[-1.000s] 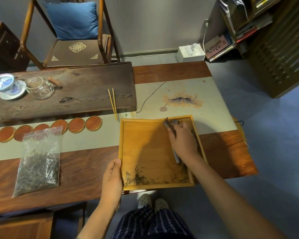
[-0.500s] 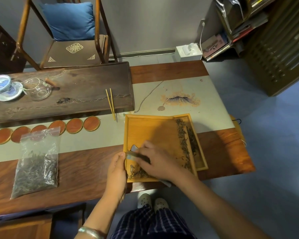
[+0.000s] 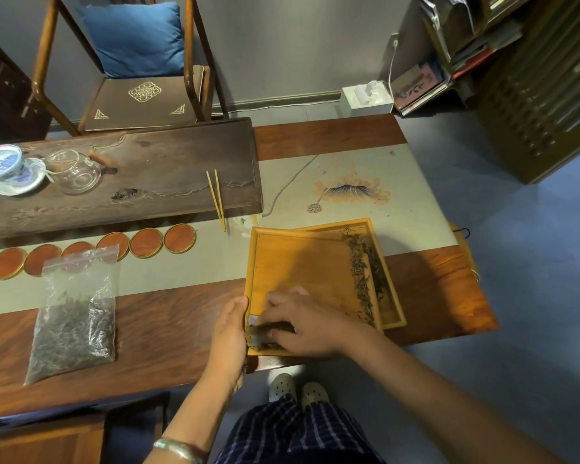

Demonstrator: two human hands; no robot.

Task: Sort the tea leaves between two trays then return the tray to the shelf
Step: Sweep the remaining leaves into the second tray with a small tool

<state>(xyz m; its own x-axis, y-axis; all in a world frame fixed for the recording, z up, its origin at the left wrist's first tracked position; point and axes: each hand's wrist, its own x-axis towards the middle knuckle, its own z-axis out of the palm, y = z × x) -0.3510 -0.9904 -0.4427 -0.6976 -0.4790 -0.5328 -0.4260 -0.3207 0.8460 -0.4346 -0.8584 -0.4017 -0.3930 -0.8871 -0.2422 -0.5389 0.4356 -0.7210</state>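
Two yellow wooden trays lie stacked at the table's near edge. The upper tray (image 3: 302, 262) is shifted left over the lower tray (image 3: 390, 296). A line of dark tea leaves (image 3: 359, 272) runs along the upper tray's right edge, and more leaves lie in the lower tray's exposed strip. My left hand (image 3: 230, 333) grips the upper tray's near-left corner. My right hand (image 3: 302, 324) holds a small dark brush (image 3: 268, 329), pressed flat over leaves in that near-left corner.
A clear zip bag of tea leaves (image 3: 74, 319) lies at the left. Several round red coasters (image 3: 144, 242), yellow tongs (image 3: 216, 199) and a dark tea board (image 3: 148, 175) with a glass pitcher (image 3: 76, 172) sit behind. A shelf unit (image 3: 533, 85) stands at the right.
The upper tray slid left, uncovering the lower tray's right strip with leaves. My right hand swept the brush from the tray's far right down to its near-left corner.
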